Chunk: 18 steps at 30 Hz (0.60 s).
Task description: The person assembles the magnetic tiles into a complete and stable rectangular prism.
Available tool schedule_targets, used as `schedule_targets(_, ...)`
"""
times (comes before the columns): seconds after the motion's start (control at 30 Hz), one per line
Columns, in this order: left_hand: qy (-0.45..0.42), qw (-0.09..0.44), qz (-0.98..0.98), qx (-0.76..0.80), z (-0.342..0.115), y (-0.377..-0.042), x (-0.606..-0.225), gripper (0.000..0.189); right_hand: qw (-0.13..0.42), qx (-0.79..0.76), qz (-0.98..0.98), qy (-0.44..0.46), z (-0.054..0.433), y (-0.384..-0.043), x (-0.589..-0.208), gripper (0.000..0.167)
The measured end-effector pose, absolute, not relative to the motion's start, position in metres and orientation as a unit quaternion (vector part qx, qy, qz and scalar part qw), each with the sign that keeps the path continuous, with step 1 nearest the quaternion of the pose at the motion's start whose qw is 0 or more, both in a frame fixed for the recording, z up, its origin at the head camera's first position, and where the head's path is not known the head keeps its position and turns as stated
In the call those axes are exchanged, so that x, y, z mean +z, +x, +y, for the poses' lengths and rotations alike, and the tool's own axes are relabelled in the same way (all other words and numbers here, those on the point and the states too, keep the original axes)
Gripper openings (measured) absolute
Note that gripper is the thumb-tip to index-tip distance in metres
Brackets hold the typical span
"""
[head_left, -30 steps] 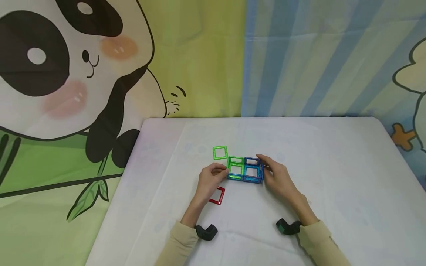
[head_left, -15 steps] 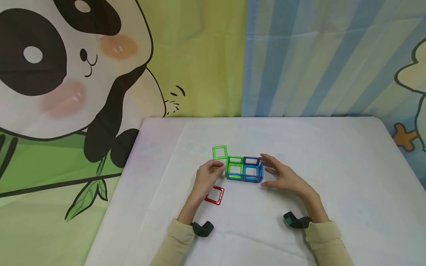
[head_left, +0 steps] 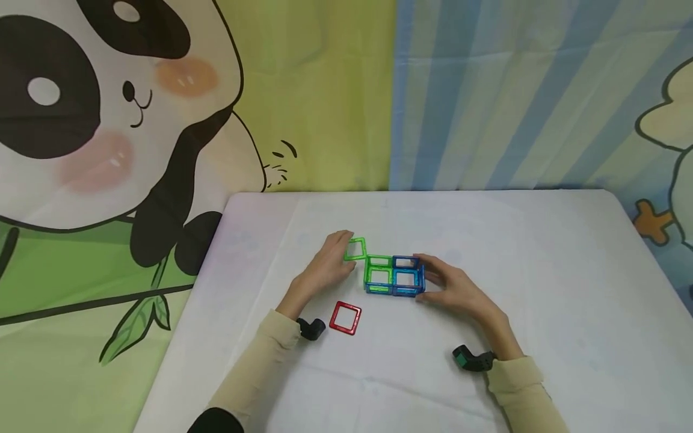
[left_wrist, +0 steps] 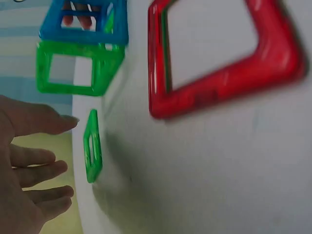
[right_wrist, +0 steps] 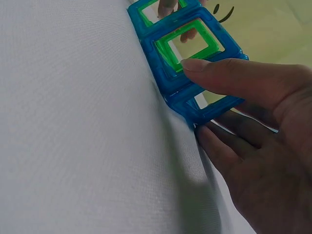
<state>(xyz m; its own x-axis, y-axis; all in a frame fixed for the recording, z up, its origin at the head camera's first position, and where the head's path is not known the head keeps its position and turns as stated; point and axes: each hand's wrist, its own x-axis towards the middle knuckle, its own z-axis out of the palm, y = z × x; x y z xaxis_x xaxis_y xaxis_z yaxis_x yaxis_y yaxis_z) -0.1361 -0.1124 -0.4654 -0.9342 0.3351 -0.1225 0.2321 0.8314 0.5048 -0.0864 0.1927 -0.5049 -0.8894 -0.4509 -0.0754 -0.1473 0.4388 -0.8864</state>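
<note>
Magnetic building tiles, hollow square frames, form a green-and-blue open box (head_left: 393, 278) on the table. My right hand (head_left: 456, 287) holds the blue right end, thumb across the near wall and fingers round the far side. In the right wrist view that thumb overlaps the blue frame (right_wrist: 168, 84). To the box's back left is a loose green magnetic tile (head_left: 355, 258). My left hand (head_left: 325, 264) is right beside it, fingers extended; the left wrist view shows a gap between its fingertips and the green tile (left_wrist: 99, 158). A red magnetic tile (head_left: 343, 330) lies nearer me.
A white cloth covers the table (head_left: 530, 252). Behind it hangs a curtain (head_left: 325, 96) printed with a panda and stripes. Black wrist cameras (head_left: 473, 359) are strapped to both wrists.
My left hand has left the box's left side and moved back to the green tile, uncovering the red tile. My right hand loosened from the box, then closed round its right end again.
</note>
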Motion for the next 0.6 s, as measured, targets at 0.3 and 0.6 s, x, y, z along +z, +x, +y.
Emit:
schedule_targets(0.3, 0.246, 0.117, 0.953, 0.131, -0.115, -0.153, -0.473, 0.063, 0.153, -0.503, 0.832, -0.179, 0.192, -0.086, -0.505, 0.089)
schedule_targets(0.6, 0.226, 0.108, 0.961, 0.121, -0.11, -0.159, -0.474, 0.061, 0.162, -0.513, 0.826, -0.171, 0.193, -0.086, -0.505, 0.088)
